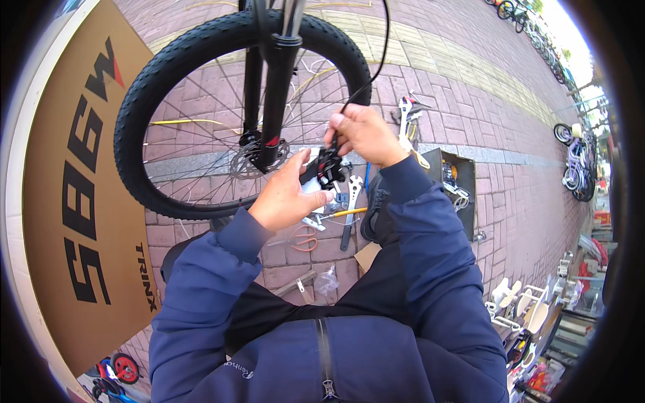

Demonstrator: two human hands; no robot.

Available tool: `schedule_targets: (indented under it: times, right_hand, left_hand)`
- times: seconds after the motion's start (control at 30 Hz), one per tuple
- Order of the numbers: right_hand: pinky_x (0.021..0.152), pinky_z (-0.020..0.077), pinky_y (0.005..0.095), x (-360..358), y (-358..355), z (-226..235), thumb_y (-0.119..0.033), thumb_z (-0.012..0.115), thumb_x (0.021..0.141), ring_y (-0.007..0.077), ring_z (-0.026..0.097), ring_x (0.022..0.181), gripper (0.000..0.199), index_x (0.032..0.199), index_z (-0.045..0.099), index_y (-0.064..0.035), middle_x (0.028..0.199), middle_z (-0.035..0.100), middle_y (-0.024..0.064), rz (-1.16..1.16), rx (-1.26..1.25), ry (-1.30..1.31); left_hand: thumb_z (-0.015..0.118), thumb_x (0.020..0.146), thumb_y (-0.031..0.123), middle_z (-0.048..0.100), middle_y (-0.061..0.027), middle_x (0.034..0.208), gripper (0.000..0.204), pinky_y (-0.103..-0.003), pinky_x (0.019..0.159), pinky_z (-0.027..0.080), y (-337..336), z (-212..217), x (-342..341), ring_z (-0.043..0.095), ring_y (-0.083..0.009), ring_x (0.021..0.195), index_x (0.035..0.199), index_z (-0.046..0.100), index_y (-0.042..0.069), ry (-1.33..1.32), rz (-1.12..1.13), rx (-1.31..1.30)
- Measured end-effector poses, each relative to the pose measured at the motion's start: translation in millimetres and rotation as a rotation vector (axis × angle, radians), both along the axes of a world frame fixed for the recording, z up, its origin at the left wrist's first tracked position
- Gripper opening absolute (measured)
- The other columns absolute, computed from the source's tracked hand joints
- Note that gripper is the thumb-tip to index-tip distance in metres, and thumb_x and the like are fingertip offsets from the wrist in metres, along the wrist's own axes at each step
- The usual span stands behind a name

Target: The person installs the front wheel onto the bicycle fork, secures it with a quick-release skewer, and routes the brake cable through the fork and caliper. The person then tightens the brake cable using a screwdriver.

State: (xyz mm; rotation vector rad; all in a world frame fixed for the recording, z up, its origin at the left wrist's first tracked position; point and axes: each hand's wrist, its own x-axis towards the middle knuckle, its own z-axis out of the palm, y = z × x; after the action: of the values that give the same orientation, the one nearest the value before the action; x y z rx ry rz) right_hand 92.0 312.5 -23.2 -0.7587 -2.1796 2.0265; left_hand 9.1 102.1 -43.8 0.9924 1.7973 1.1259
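Note:
My right hand pinches a thin black brake cable between thumb and fingers. Just below it hangs a black brake caliper with small red marks. My left hand is beside the caliper, thumb and fingers spread; whether they touch it I cannot tell. Ahead stands a bicycle front wheel with a knobby black tyre, held in a black suspension fork. A disc rotor sits at the hub, left of my hands.
A large cardboard box stands at the left. On the brick paving lie a spanner, orange-handled pliers, an adjustable wrench and a clear plastic bag. An open toolbox is right of my shoe. Parked bicycles stand far right.

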Motion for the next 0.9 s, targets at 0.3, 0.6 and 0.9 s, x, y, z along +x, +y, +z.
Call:
schedule_targets:
  times: [0.3, 0.6, 0.9]
  right_hand:
    - [0.077, 0.0560, 0.0273, 98.0, 55.8, 46.7, -0.027, 0.060, 0.102, 0.0147, 0.070, 0.093, 0.033, 0.117, 0.065, 0.0013, 0.107, 0.071, 0.0090, -0.297, 0.304, 0.182]
    - [0.067, 0.0529, 0.0260, 235.1, 150.3, -40.5, -0.029, 0.062, 0.099, 0.0110, 0.066, 0.081, 0.030, 0.110, 0.067, -0.0010, 0.093, 0.070, 0.0048, -0.728, 0.111, -0.131]
    - [0.106, 0.0453, 0.0397, 227.3, 188.7, -196.3, -0.047, 0.075, 0.080, 0.0365, 0.060, 0.125, 0.081, 0.137, 0.054, 0.0067, 0.132, 0.062, 0.0260, -0.352, 0.678, -0.749]
  left_hand:
    - [0.077, 0.081, 0.008, 0.069, -0.0065, 0.093, 0.037, -0.027, 0.071, 0.053, 10.6, 1.5, 2.9, 0.065, -0.0124, 0.077, 0.110, 0.059, -0.004, -0.536, 0.154, 0.059]
    - [0.074, 0.084, 0.009, 0.068, -0.0096, 0.104, 0.042, -0.030, 0.079, 0.055, -0.6, 16.5, 9.7, 0.065, -0.0153, 0.088, 0.120, 0.058, -0.003, -0.539, 0.310, 0.119]
    - [0.071, 0.083, 0.004, 0.066, -0.0093, 0.112, 0.044, -0.028, 0.080, 0.053, 12.5, 8.3, 12.6, 0.062, -0.0127, 0.089, 0.125, 0.055, -0.002, -0.483, 0.315, 0.030]
